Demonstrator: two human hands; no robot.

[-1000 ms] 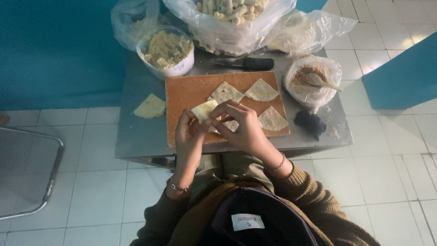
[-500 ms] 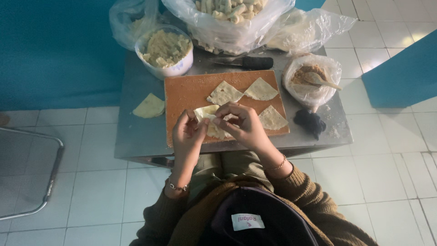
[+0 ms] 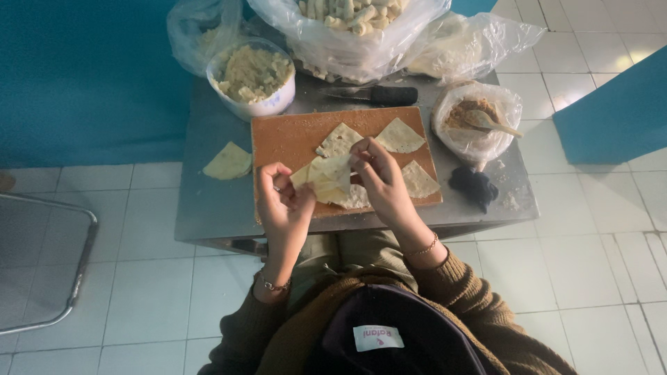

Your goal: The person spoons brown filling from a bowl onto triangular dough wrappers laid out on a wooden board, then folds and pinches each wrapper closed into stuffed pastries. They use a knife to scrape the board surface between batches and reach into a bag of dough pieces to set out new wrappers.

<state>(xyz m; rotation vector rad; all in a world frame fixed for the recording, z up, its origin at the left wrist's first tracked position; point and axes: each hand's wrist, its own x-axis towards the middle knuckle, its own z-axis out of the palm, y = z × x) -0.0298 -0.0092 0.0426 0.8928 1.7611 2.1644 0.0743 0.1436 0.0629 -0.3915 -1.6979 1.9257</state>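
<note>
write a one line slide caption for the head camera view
Seated at a small grey metal table, left hand and right hand fold a pale triangular dough sheet above an orange-brown cutting board.

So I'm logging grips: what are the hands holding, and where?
Both hold one pale dough wrapper above the wooden board: left hand at its left corner, right hand at its upper right edge.

White tiled floor [image 3: 590, 264] around my small grey metal table [image 3: 208, 201], teal wall [image 3: 83, 76] on my left, metal chair frame [image 3: 48, 271] beside me, soft daylight
</note>
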